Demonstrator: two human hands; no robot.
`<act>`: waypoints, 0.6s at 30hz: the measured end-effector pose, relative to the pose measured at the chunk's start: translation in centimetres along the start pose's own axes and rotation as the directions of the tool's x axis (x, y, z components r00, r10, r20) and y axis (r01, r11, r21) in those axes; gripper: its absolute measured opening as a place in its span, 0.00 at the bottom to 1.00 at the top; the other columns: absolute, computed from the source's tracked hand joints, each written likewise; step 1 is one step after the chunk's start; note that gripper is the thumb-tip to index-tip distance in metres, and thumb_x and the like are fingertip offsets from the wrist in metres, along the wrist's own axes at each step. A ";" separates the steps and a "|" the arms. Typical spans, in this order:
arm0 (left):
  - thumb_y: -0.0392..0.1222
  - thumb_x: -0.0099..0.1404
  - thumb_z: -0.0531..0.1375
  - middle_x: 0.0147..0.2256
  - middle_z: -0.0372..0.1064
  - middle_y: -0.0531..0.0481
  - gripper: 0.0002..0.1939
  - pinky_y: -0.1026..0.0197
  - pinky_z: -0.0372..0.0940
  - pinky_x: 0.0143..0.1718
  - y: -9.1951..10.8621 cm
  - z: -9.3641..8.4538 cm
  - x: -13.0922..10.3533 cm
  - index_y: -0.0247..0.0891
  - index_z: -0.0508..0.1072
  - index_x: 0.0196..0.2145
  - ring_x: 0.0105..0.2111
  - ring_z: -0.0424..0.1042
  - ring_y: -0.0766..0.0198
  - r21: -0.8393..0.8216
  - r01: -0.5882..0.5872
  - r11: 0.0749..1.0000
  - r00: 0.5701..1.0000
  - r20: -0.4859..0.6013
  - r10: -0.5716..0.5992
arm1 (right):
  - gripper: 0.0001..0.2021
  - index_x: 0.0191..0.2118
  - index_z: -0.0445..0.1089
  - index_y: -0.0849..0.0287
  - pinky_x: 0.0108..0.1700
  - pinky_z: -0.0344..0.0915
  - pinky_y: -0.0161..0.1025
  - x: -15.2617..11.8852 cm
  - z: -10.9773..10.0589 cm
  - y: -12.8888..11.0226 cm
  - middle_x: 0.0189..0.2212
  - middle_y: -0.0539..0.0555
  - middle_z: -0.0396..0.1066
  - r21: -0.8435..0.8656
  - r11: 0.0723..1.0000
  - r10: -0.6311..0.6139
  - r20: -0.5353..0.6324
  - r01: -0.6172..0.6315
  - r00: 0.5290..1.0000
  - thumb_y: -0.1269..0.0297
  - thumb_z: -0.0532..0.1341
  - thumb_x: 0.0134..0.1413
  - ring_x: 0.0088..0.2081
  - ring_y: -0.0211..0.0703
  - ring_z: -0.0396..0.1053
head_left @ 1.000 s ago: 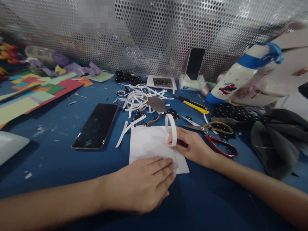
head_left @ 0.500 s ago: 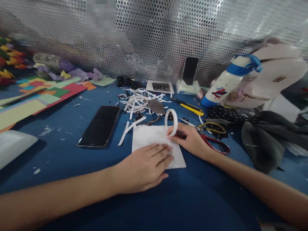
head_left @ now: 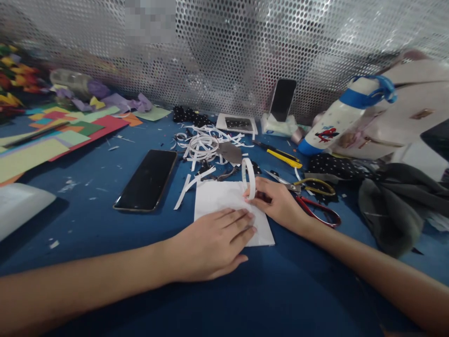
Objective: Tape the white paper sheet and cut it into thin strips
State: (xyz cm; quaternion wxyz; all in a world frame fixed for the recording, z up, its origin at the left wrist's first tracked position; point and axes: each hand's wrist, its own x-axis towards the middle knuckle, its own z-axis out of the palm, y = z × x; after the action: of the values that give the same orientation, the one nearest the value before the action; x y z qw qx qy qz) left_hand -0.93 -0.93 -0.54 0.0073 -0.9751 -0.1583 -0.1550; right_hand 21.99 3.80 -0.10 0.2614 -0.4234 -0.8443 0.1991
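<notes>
A white sheet (head_left: 217, 196), square and folded-looking at its edge, lies on the blue table. My left hand (head_left: 213, 243) rests flat on its near part, fingers stretched out and holding nothing. Over the sheet's right side, my right hand (head_left: 277, 201) pinches a narrow roll of white tape (head_left: 249, 178) that stands on edge. The fingertips at the roll's lower rim are partly hidden. Just right of this hand lie scissors (head_left: 317, 186) with yellow handles and a red-handled tool (head_left: 319, 210).
A phone (head_left: 147, 180) lies to the left. Tangled white strips (head_left: 201, 145) and a yellow cutter (head_left: 284, 157) are behind the sheet. Coloured paper (head_left: 70, 135) spreads far left. A bottle (head_left: 336, 117), bag (head_left: 417, 103) and dark cloth (head_left: 389, 210) occupy the right.
The view has shifted slightly, so most things sit a little further right. Both hands keep their places on the sheet; the tape roll has turned a little more edge-on.
</notes>
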 end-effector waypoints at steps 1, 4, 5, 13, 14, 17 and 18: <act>0.46 0.75 0.49 0.59 0.64 0.36 0.23 0.48 0.58 0.62 0.0 0.0 0.0 0.28 0.66 0.59 0.59 0.65 0.49 0.001 0.001 1.000 1.000 0.003 -0.001 | 0.04 0.37 0.71 0.59 0.31 0.60 0.36 0.0 0.0 -0.1 0.34 0.51 0.70 -0.030 0.999 -0.011 0.003 0.011 1.000 0.74 0.62 0.58 0.31 0.40 0.68; 0.47 0.75 0.49 0.60 0.64 0.36 0.23 0.48 0.57 0.62 0.1 0.0 0.0 0.28 0.66 0.59 0.59 0.65 0.49 0.008 0.004 1.000 1.000 0.004 -0.004 | 0.03 0.37 0.69 0.59 0.33 0.61 0.37 -0.2 0.1 -0.3 0.33 0.51 0.69 -0.099 0.994 -0.038 0.003 0.038 0.999 0.74 0.62 0.59 0.32 0.41 0.68; 0.47 0.75 0.49 0.60 0.64 0.36 0.23 0.49 0.57 0.62 0.1 0.0 0.0 0.29 0.66 0.59 0.59 0.65 0.49 0.011 0.005 1.000 1.000 0.003 -0.005 | 0.03 0.37 0.69 0.59 0.35 0.62 0.38 -0.2 0.1 -0.3 0.34 0.52 0.69 -0.110 0.993 -0.042 0.001 0.042 0.999 0.74 0.61 0.59 0.34 0.42 0.69; 0.48 0.75 0.49 0.60 0.63 0.35 0.24 0.49 0.58 0.62 0.2 -0.1 0.0 0.28 0.65 0.59 0.59 0.65 0.48 0.016 0.008 1.000 1.000 0.011 -0.009 | 0.02 0.40 0.70 0.59 0.37 0.66 0.41 -0.6 0.4 -0.2 0.37 0.55 0.72 -0.069 0.997 -0.029 -0.072 0.024 0.997 0.69 0.60 0.62 0.36 0.46 0.71; 0.48 0.74 0.50 0.60 0.62 0.34 0.24 0.48 0.58 0.62 0.2 -0.1 0.0 0.27 0.65 0.59 0.59 0.65 0.48 0.019 0.011 1.000 1.000 0.013 -0.011 | 0.03 0.40 0.70 0.59 0.37 0.66 0.41 -0.6 0.4 -0.1 0.37 0.55 0.73 -0.054 0.998 -0.036 -0.085 0.032 0.996 0.67 0.60 0.63 0.35 0.46 0.71; 0.48 0.74 0.50 0.60 0.62 0.34 0.25 0.48 0.59 0.62 0.2 -0.2 0.1 0.26 0.65 0.59 0.60 0.64 0.46 0.025 0.011 1.000 1.000 0.020 -0.012 | 0.03 0.40 0.70 0.59 0.37 0.66 0.40 -0.6 0.3 -0.1 0.36 0.54 0.73 -0.020 0.998 -0.061 -0.102 0.059 0.993 0.66 0.61 0.63 0.35 0.45 0.71; 0.47 0.74 0.50 0.61 0.62 0.34 0.25 0.48 0.58 0.62 0.2 -0.2 0.1 0.26 0.65 0.59 0.60 0.64 0.47 0.024 0.010 1.000 1.000 0.023 -0.010 | 0.03 0.40 0.70 0.59 0.37 0.66 0.39 -0.5 0.3 0.0 0.36 0.54 0.73 -0.013 0.998 -0.063 -0.102 0.062 0.993 0.66 0.61 0.63 0.34 0.44 0.71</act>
State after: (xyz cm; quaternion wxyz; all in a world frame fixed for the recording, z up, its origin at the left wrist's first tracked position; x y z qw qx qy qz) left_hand -0.87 -1.13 -0.30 0.0164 -0.9758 -0.1651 -0.1421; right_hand 22.05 3.33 -0.46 0.3084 -0.4077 -0.8435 0.1648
